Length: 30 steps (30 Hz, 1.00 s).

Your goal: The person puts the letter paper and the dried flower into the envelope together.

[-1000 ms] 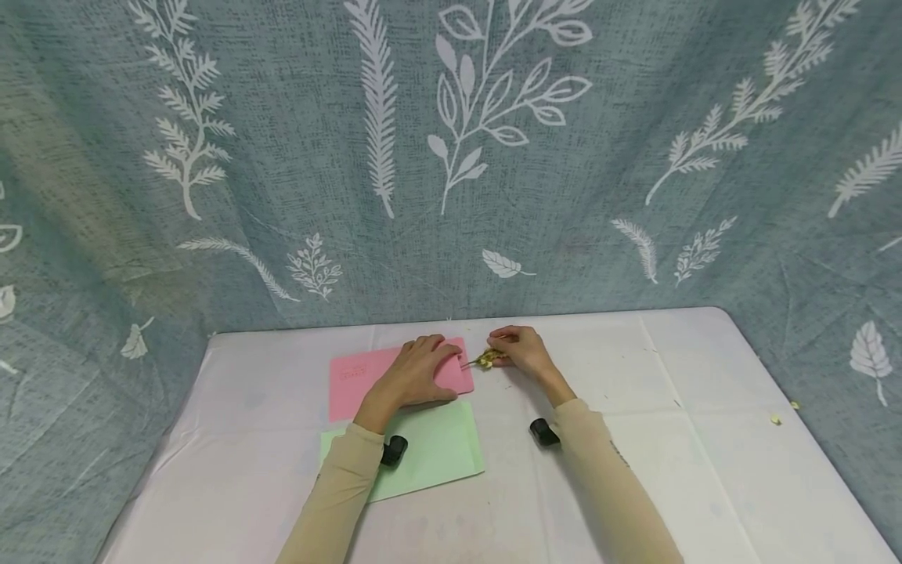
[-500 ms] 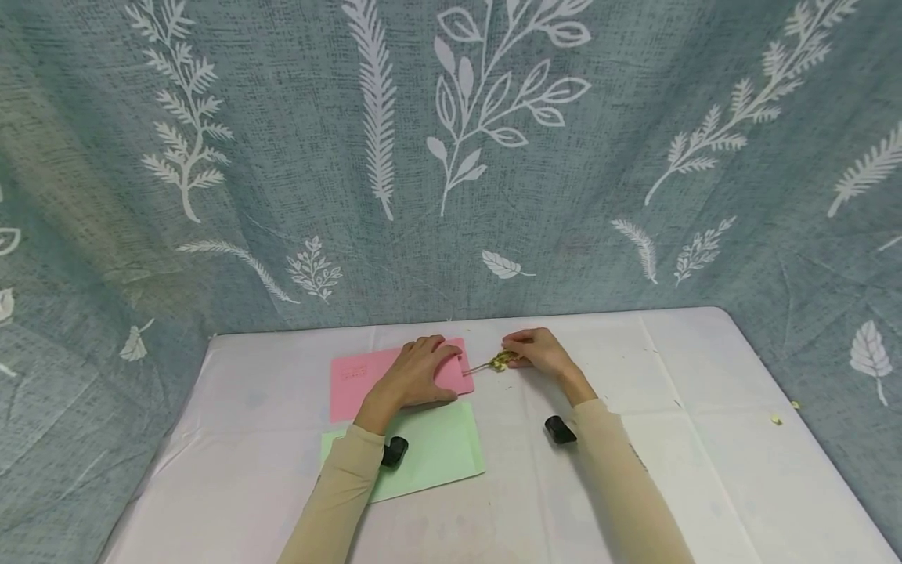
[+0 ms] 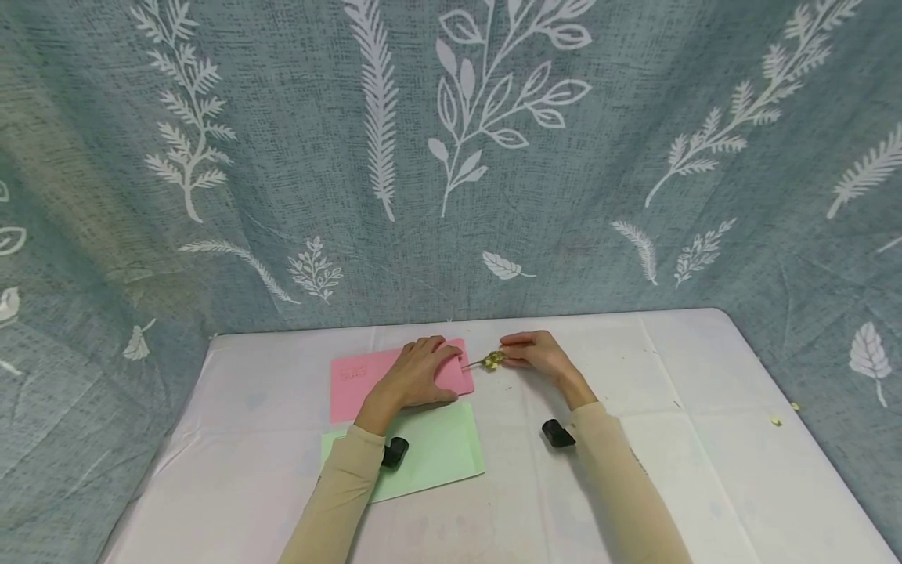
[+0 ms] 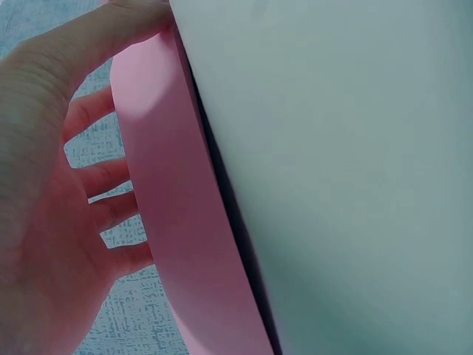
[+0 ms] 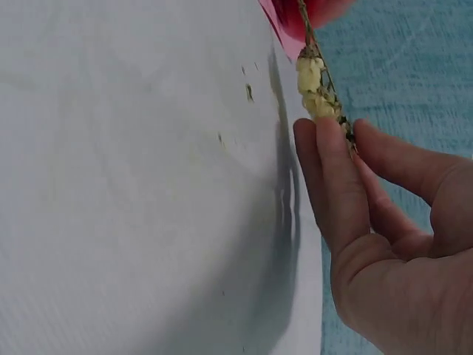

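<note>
In the head view, my left hand [image 3: 417,374] arches over the right end of the pink envelope [image 3: 359,377], with the thumb at the near side and the fingers toward the far side. The left wrist view shows the thumb and fingers of that hand [image 4: 52,192] along the edges of the pink paper [image 4: 174,185]. My right hand [image 3: 539,356] pinches a small sprig of pale yellow flowers [image 3: 493,359] by its blossom end. Its thin stem points left to the envelope's right end; whether the tip lies inside, I cannot tell. The right wrist view shows the yellow blossoms [image 5: 314,85] beyond the fingertips.
A light green envelope [image 3: 430,462] lies nearer to me, partly under my left forearm. The white-covered table [image 3: 634,470] bears small plant crumbs and a yellow petal [image 3: 776,421] at the right. A leaf-patterned blue-green curtain [image 3: 395,274] hangs behind.
My right hand has moved right from the envelope since one second ago. The flower sprig went right with it, then back left a little. My left hand has stayed on the pink envelope.
</note>
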Motion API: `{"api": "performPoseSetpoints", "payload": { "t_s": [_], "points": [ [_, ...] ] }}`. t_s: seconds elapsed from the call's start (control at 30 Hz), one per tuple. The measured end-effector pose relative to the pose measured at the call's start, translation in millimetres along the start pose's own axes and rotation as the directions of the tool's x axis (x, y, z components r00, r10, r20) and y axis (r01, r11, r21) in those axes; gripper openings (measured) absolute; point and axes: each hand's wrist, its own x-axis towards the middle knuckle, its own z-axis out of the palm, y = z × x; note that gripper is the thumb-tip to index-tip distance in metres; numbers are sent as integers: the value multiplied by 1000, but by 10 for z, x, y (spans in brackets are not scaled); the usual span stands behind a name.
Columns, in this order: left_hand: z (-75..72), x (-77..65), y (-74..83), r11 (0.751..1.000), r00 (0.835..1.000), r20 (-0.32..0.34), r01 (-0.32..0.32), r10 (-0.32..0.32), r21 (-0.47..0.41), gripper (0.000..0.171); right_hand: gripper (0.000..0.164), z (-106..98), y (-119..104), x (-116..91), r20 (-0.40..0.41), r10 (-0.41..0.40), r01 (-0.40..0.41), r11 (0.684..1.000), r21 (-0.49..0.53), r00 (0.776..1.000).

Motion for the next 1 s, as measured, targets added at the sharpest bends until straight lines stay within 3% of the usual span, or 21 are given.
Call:
{"api": "performPoseSetpoints", "payload": {
  "t_s": [0.13,0.47,0.77,1.0],
  "points": [
    [3,-2,9,1000,1000,-3,5,-5,0,67,33,67,9,1,-19,17,-17,1000,12,1000],
    [1,7,20,1000,1000,3,15,-15,25,69,32,236,38,10,21,31,-32,998,58,999],
    [1,2,32,999,1000,3,12,-12,37,71,31,358,48,8,40,9,-10,999,40,999],
    [7,14,20,999,1000,9,18,-19,38,72,30,393,15,-20,11,18,-18,1000,-1,1000]
  ]
}}
